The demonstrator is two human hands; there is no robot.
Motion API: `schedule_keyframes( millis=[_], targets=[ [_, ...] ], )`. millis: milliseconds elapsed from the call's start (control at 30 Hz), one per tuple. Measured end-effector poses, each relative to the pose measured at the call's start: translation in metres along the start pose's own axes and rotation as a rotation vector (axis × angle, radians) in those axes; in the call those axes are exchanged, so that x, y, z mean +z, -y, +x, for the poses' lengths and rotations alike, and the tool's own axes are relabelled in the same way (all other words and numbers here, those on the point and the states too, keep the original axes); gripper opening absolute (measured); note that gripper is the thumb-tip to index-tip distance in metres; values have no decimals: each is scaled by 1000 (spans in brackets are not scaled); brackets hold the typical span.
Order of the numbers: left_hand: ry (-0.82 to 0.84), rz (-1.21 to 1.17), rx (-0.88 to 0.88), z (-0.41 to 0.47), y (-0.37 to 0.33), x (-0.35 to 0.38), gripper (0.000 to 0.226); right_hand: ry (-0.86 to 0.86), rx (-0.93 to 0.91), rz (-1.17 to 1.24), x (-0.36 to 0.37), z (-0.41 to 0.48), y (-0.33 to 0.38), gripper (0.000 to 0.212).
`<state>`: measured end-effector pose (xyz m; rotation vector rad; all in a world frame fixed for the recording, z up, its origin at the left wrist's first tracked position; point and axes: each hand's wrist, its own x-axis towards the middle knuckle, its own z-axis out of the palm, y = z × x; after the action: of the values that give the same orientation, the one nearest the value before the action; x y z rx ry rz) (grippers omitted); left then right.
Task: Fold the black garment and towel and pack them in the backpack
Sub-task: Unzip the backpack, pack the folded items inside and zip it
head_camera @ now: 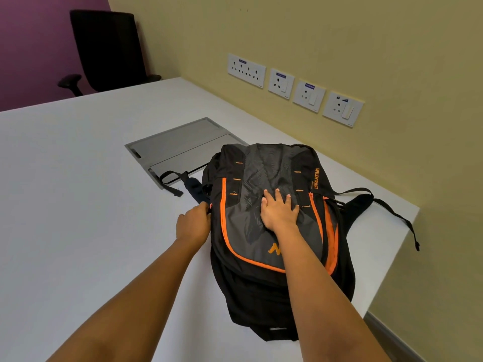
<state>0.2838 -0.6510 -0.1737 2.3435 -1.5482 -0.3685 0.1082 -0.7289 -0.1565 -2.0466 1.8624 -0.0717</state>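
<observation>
Black-and-orange backpack point(243, 246) under flat, spread right hand point(278, 212), left hand point(192, 224) seemingly pinching its left edge

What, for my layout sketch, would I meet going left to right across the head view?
Office chair → left hand → right hand, flat on the backpack → shoulder strap.

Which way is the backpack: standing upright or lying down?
Lying down: the backpack rests front panel up on the table, right hand flat on it, left hand gripping its side.
</observation>
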Motion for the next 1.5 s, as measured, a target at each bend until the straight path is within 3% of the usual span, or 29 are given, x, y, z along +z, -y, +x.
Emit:
schedule_keyframes(
  millis=[100,167,233,300,433,633,767,900,1067,1500],
  targets=[
    [52,-37,-8,5,0,-2,28,-219,-177,67,2,-9,22,51],
    [46,-39,-6,7,1,-4,26,-213,-351,-23,16,-18,35,58],
    [28,-47,-5,7,2,-6,25,-165,-408,-151,32,-23,39,76],
    [7,-50,-12,8,4,-7,26,-165,-385,-218,41,-19,37,80],
    [-46,-40,-34,6,9,-7,24,-143,-350,-320,49,-14,37,53],
    [-103,12,-18,-1,11,-3,18,-181,-352,-323,57,-13,39,75],
    [-99,39,-11,-9,12,1,17,-170,-340,-330,56,-14,39,72],
    [-88,18,-14,-21,9,7,19,-154,-335,-334,55,-14,39,51],
    [-133,42,4,-30,10,6,18,-137,-343,-341,55,-13,40,50],
    [-18,-15,-112,-42,21,13,19,-45,-377,-330,46,-15,37,51]
  ],
)
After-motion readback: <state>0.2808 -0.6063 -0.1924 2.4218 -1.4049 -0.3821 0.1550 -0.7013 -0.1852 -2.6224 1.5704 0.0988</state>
